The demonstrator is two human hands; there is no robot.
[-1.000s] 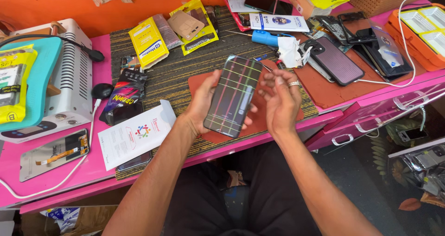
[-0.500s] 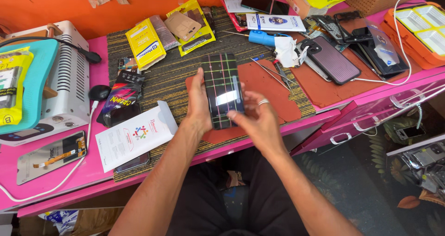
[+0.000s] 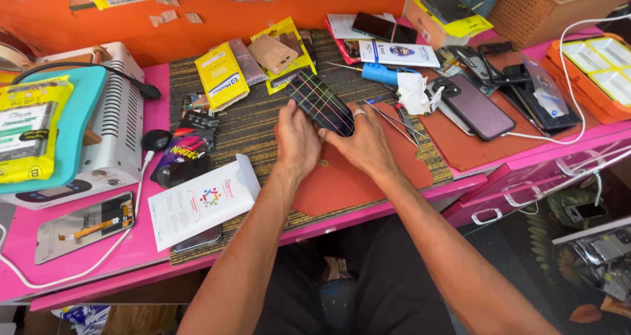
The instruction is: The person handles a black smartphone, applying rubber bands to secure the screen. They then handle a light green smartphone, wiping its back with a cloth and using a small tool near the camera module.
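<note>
Head view: we look down at a pink table point(image 3: 453, 190) with lots of small things on it.
Phone screen: we see a dark phone screen point(image 3: 321, 103) with thin coloured lines on it. It is tilted and sits above a red mat point(image 3: 368, 177), in the middle of the table, held up by both hands.
Left hand: our left hand point(image 3: 297, 140) is curled around the near left edge of the phone screen. The fingers are bent and grip it, not spread.
Right hand: our right hand point(image 3: 363, 144) holds the near right edge of the phone screen. It has a ring point(image 3: 359, 113) on one finger. The fingers are pinching the screen.
Mats: the red mat lies on a striped brown mat point(image 3: 250, 128).
White box: a flat white box point(image 3: 200, 200) lies to the left of our left arm, near the table edge.
Yellow packs: we see yellow packs point(image 3: 220, 78) behind the hands, near the orange wall point(image 3: 263, 19).
Machine: a white machine point(image 3: 121, 115) with a blue-green top stands far left.
Tweezers: thin metal tweezers point(image 3: 401, 121) lie just beside our right hand.
Other phones: more dark phones point(image 3: 476, 105) lie to the right, well apart from our hands.
Orange tray: an orange tray point(image 3: 595, 69) sits at the far right.
</note>
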